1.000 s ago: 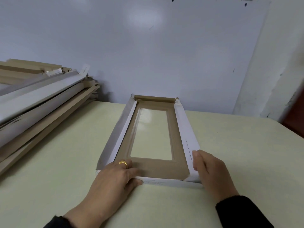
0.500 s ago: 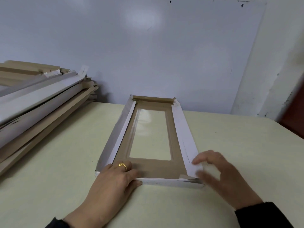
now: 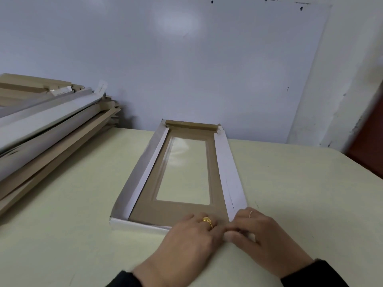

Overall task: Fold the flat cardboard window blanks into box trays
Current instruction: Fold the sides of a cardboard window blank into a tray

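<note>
A half-folded cardboard tray (image 3: 145, 213) lies lengthwise on the table, brown inside, with a clear window (image 3: 184, 172) in the middle. Its white side flaps (image 3: 227, 172) and the far brown flap stand partly raised. Both hands meet at the near right corner. My left hand (image 3: 192, 230), wearing a gold ring, presses on the near brown panel and near wall. My right hand (image 3: 259, 230) has its fingers curled round the corner, pinching the white corner flap. The corner itself is hidden under the fingers.
A slanted stack of flat cardboard blanks (image 3: 51, 129) fills the left side of the pale table (image 3: 62, 224). A blue-grey wall stands just behind the tray's far end. A dark red-brown object (image 3: 369, 150) is at the right beyond the table edge.
My left hand slid right along the near wall from the left corner to the right corner. My right hand came back in and closed on that corner flap.
</note>
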`<state>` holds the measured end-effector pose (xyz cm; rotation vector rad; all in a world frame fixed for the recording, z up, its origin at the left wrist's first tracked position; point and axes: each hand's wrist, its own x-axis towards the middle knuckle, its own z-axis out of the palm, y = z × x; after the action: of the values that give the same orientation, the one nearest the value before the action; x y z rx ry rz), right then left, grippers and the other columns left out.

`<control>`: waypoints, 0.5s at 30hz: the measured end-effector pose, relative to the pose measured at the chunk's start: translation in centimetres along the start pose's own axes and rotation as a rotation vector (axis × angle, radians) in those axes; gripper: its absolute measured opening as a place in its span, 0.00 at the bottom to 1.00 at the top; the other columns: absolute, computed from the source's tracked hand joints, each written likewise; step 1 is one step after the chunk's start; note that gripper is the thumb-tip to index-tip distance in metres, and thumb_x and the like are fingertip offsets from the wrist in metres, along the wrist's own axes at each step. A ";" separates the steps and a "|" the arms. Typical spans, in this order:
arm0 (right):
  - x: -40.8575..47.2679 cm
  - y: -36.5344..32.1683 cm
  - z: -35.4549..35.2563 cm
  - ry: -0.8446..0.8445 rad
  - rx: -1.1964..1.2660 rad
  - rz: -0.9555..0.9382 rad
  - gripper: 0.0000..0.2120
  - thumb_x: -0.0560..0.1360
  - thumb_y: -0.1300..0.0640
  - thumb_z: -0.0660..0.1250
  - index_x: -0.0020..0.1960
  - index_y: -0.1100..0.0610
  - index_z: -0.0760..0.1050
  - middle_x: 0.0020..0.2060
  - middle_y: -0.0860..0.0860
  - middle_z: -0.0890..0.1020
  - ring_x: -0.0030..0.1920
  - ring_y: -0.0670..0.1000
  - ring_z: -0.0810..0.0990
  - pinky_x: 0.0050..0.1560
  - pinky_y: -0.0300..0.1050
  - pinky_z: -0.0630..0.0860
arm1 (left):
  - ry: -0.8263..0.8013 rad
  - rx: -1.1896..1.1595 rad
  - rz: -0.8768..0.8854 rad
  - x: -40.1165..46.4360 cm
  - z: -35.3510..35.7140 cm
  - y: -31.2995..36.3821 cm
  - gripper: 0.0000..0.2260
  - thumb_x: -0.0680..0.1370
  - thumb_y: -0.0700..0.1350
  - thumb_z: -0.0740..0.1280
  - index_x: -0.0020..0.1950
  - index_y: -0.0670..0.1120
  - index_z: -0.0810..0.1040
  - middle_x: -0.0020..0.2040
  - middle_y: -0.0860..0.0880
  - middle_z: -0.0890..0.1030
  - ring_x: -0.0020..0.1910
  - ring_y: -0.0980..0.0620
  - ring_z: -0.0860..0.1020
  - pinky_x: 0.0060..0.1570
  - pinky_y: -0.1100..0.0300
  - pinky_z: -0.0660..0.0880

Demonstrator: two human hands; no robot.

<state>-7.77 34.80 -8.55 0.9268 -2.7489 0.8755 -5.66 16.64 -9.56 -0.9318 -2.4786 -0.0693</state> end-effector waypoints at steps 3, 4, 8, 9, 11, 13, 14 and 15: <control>1.0 0.8 -0.8 0.171 0.040 0.057 0.12 0.75 0.54 0.57 0.42 0.52 0.79 0.38 0.48 0.81 0.42 0.48 0.77 0.47 0.43 0.71 | -0.002 0.036 0.013 -0.1 0.5 -0.2 0.15 0.68 0.43 0.55 0.38 0.54 0.81 0.32 0.57 0.76 0.31 0.58 0.75 0.29 0.67 0.71; 1.9 1.2 -1.0 0.216 -0.043 0.046 0.12 0.77 0.58 0.57 0.45 0.54 0.79 0.41 0.49 0.81 0.44 0.51 0.77 0.49 0.47 0.71 | -0.012 0.035 0.007 -0.1 0.5 -0.2 0.14 0.67 0.43 0.56 0.38 0.54 0.81 0.32 0.57 0.76 0.31 0.57 0.75 0.28 0.67 0.71; 6.1 2.7 -1.0 -0.024 -0.342 0.128 0.24 0.77 0.69 0.52 0.68 0.51 0.67 0.64 0.47 0.72 0.58 0.52 0.71 0.59 0.44 0.67 | -0.026 0.007 0.011 -0.2 0.5 -0.1 0.05 0.66 0.45 0.67 0.37 0.54 0.81 0.32 0.57 0.76 0.31 0.57 0.74 0.28 0.67 0.70; 6.9 2.7 -0.9 -0.108 -0.408 0.164 0.28 0.75 0.71 0.51 0.70 0.48 0.63 0.65 0.47 0.70 0.58 0.52 0.70 0.57 0.42 0.67 | -0.017 0.008 0.003 -0.2 0.5 0.0 0.06 0.66 0.45 0.65 0.37 0.54 0.81 0.33 0.57 0.76 0.31 0.58 0.74 0.28 0.66 0.70; 8.1 2.7 -0.7 -0.200 -0.547 0.160 0.34 0.71 0.74 0.51 0.71 0.46 0.59 0.65 0.49 0.70 0.57 0.53 0.70 0.52 0.42 0.65 | -0.002 0.027 -0.021 -0.3 0.7 0.1 0.11 0.67 0.44 0.59 0.37 0.54 0.81 0.33 0.58 0.76 0.31 0.58 0.74 0.28 0.66 0.70; 8.8 2.7 -0.4 -0.236 -0.718 0.082 0.34 0.69 0.74 0.52 0.70 0.48 0.60 0.64 0.49 0.71 0.56 0.52 0.69 0.49 0.43 0.61 | -0.004 0.037 -0.048 -0.2 0.8 0.2 0.13 0.66 0.45 0.57 0.37 0.55 0.81 0.33 0.58 0.76 0.31 0.58 0.74 0.28 0.66 0.69; 9.0 2.7 -0.3 -0.241 -0.776 0.048 0.31 0.70 0.73 0.53 0.68 0.49 0.62 0.62 0.50 0.73 0.56 0.52 0.69 0.50 0.43 0.60 | -0.018 0.039 -0.050 -0.1 0.8 0.3 0.13 0.66 0.45 0.57 0.37 0.55 0.81 0.33 0.59 0.77 0.31 0.59 0.74 0.28 0.67 0.69; 9.2 2.6 -0.3 -0.248 -0.814 0.028 0.27 0.71 0.72 0.54 0.65 0.51 0.65 0.60 0.50 0.75 0.55 0.52 0.69 0.53 0.44 0.61 | -0.013 0.037 -0.035 -0.1 0.8 0.2 0.11 0.66 0.46 0.59 0.36 0.55 0.81 0.33 0.59 0.77 0.31 0.59 0.74 0.28 0.67 0.69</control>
<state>-16.76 31.87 -7.07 0.8440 -2.8772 -0.3956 -5.79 16.93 -10.32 -0.8769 -2.4998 -0.0294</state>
